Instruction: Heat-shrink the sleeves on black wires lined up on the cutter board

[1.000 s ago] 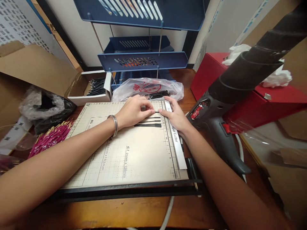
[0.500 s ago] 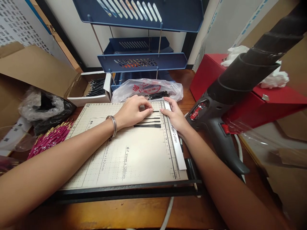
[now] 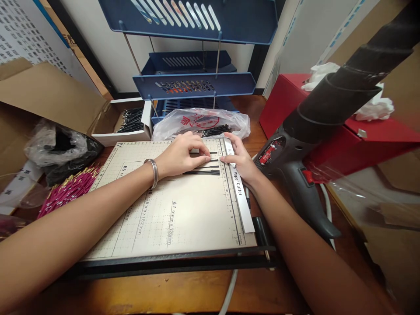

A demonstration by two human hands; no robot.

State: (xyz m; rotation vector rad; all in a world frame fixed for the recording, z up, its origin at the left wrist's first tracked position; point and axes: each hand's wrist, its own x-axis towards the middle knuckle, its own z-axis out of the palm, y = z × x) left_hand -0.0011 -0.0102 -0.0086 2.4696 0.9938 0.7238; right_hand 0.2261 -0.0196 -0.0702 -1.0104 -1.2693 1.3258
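A beige paper cutter board (image 3: 183,210) with a printed grid lies in front of me. Several thin black tubes (image 3: 205,171) lie in parallel rows across it, ends against the white ruler strip (image 3: 241,197). My left hand (image 3: 182,153), with a metal bracelet on the wrist, rests curled on the board and its fingertips press on the upper black tubes. My right hand (image 3: 238,157) lies on the ruler strip, fingers closed together, its fingertips meeting the tube ends.
A heat gun (image 3: 328,113) stands at the right in front of a red box (image 3: 377,140). Behind the board are a plastic bag with black tubes (image 3: 203,122), a white box of black tubes (image 3: 127,122) and blue stacked trays (image 3: 193,83). Magenta wires (image 3: 68,188) lie at the left.
My left fingertips have slid slightly down from the top tube towards the second row. My right hand has shifted a little along the ruler strip.
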